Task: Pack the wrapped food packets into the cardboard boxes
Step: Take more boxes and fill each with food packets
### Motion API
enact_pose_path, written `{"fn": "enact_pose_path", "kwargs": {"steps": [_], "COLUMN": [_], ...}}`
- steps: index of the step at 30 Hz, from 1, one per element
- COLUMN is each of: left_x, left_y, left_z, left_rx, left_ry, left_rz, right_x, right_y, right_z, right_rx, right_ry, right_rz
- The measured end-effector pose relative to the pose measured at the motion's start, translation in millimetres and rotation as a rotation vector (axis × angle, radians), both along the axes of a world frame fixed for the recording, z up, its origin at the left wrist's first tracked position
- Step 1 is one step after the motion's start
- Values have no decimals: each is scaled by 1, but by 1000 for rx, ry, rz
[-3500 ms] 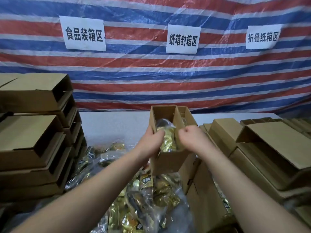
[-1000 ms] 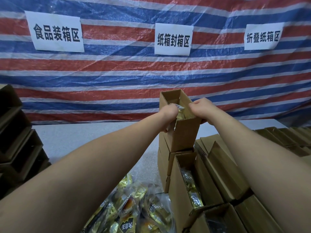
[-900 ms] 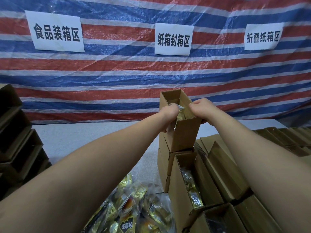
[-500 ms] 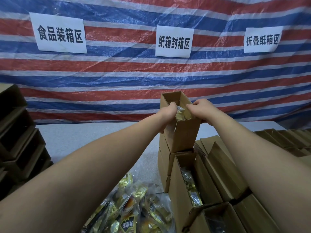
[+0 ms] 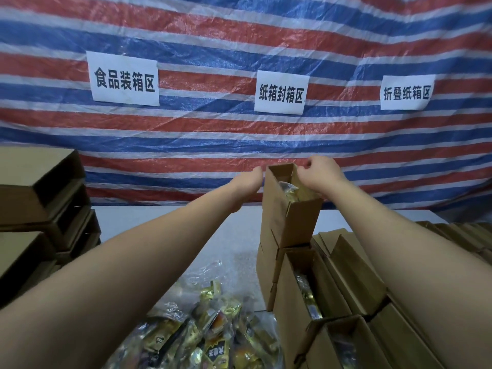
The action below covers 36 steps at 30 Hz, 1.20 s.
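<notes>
Both my forearms were bare all the way up to where the picture cut them off, with no sleeve, cuff, watch or bracelet showing on either. My left hand [image 5: 251, 179] wore no glove and no ring that I could see. My right hand [image 5: 320, 173] was bare too, its knuckles rounded and smooth, the fingers short and full. My nails were too small to make out.

Your box [image 5: 288, 209] is matt brown cardboard; below it, packets [image 5: 213, 342] gleam (glossy gold film); behind, a crinkly woven-plastic tarp [image 5: 239, 35].
</notes>
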<state>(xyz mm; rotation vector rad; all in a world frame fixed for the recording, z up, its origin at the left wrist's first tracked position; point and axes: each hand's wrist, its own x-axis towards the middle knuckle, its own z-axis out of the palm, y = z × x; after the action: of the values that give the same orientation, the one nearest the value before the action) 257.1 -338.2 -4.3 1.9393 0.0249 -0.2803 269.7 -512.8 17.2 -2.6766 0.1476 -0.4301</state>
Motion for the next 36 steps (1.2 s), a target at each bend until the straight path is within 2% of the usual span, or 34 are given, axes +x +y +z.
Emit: {"fn": "enact_pose_path", "kwargs": {"steps": [8,11,19,23,27,29,31,34,36], "left_x": [-75,-104,-165,-180,-182,-178,-174,-174,-176], "left_y": [105,147,245,285,344,385,429,483,505], "left_z": [-12,-26,-50,-48,-24,-13,-6,-13,-23], "left_rx": [73,111,232,344,701,889,1049,1294,1361], "left_ry": [-123,-226,-228,-317,-493,-493,-405,-164,-9], "left_rz": [88,161,265,310,460,514,513,505,509], "right_x": [-64,-89,-136,-142,-137,-137,-136,-136,-136], "right_y": [116,160,255,279,302,318,339,369,387], "right_z": [9,-6,-66,-87,-88,-81,-71,-55,-45], "right_rx": [0,-11,114,150,202,197,159,128,117], "right_ry": [8,62,136,186,232,255,241,204,187], "right_rz": [192,254,424,495,555,587,633,709,753]}}
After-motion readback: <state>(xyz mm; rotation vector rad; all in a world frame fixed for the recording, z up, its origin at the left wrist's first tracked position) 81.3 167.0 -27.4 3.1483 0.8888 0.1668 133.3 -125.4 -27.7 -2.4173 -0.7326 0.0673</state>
